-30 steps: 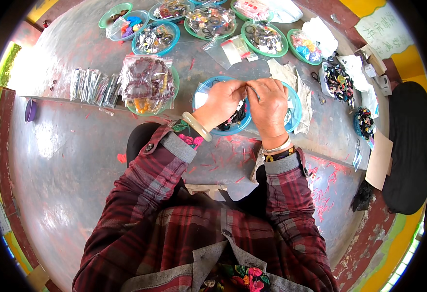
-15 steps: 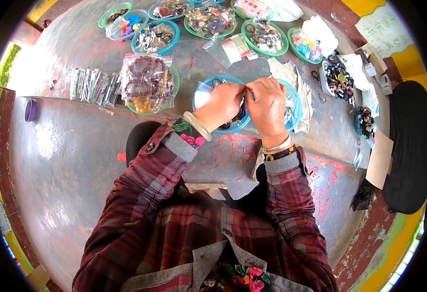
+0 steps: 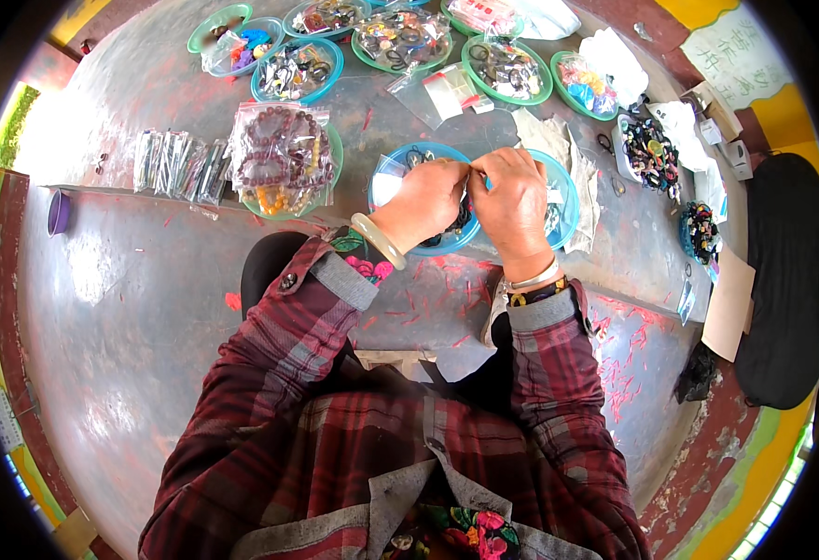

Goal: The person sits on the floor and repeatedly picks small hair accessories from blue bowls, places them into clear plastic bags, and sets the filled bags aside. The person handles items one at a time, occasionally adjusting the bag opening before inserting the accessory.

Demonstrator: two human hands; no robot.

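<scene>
My left hand (image 3: 426,202) and my right hand (image 3: 512,203) meet, fingertips pinched together, above two blue plastic basins. Whatever is between their fingers is hidden or too small to make out. Under the left hand lies the left basin (image 3: 441,250), with dark cords and a clear packet partly showing inside. Beneath and beside the right hand, the right basin (image 3: 574,198) holds small pale and dark pieces, mostly covered by the hand. A pale bangle (image 3: 378,241) circles my left wrist; a silver bangle (image 3: 534,276) and a dark patterned band (image 3: 538,295) are on the right.
Left stands a green basin (image 3: 339,161) topped with bagged bead bracelets (image 3: 284,154), beside packets of slim items (image 3: 182,166). Several filled basins line the back. At right are a cloth (image 3: 581,177), scissors (image 3: 618,187), a white tray (image 3: 623,154) and cardboard (image 3: 728,303).
</scene>
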